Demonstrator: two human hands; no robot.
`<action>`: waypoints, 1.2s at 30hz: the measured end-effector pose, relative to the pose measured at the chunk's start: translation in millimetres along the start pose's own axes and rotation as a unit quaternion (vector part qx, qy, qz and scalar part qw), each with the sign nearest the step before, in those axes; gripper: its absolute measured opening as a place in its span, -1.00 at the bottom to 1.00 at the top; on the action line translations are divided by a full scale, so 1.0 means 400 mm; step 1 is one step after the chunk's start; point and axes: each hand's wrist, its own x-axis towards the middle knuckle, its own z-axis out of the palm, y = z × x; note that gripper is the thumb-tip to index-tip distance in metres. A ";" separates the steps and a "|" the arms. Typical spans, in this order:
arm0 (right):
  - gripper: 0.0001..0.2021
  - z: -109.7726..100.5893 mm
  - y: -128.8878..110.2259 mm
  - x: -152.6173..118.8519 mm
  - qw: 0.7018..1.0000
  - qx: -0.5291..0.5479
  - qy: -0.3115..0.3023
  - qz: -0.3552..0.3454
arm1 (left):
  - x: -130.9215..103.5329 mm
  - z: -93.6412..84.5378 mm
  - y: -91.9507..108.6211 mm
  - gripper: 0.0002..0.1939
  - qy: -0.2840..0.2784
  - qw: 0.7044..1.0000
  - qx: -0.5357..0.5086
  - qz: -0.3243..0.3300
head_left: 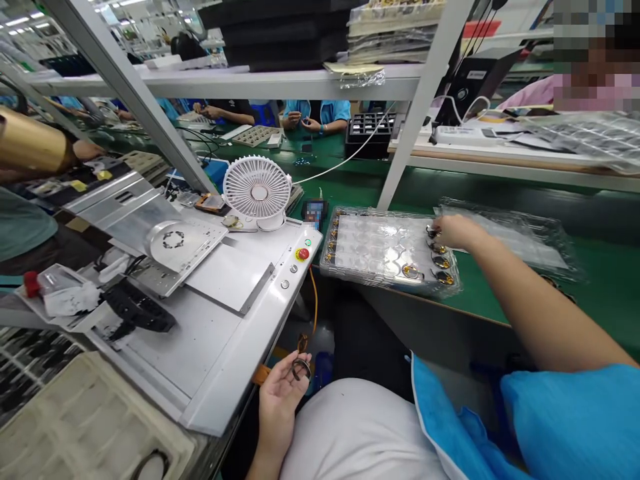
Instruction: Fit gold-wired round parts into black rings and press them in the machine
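Note:
My left hand (pixel 283 387) is low in front of me, palm up. Its curled fingers hold a dark ring-shaped part (pixel 301 369), and an amber flexible strip (pixel 303 343) shows just above the fingertips. My right hand (pixel 457 232) reaches to the far right corner of a clear plastic tray (pixel 327 267), where its fingertips pinch a small dark round part (pixel 431 231). Below that hand, several similar round parts (pixel 443 262) with amber strips sit along the tray's right side. More such parts (pixel 332 245) line its left side, and a single ring (pixel 411 271) lies near the front edge.
At left stands a white machine (pixel 210 373) with a red button (pixel 303 254) and a round metal fixture (pixel 173 243). A white fan (pixel 257 190) is behind it. Another clear tray (pixel 545 247) lies right. Shelf posts (pixel 420 100) rise ahead; co-workers sit beyond.

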 end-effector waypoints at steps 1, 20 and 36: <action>-0.84 0.003 0.003 0.002 1.000 -0.006 -0.011 -0.006 | 0.004 -0.001 -0.002 -0.50 -0.009 1.000 0.003 -0.003; -0.47 0.183 -0.387 -0.352 0.788 0.564 -0.163 -0.185 | -0.003 0.025 0.037 -0.29 -0.181 0.983 0.018 0.022; -0.76 0.252 -0.632 -0.499 0.703 0.463 -0.152 -0.518 | -0.035 -0.045 0.137 0.01 -0.197 0.979 -0.027 -0.047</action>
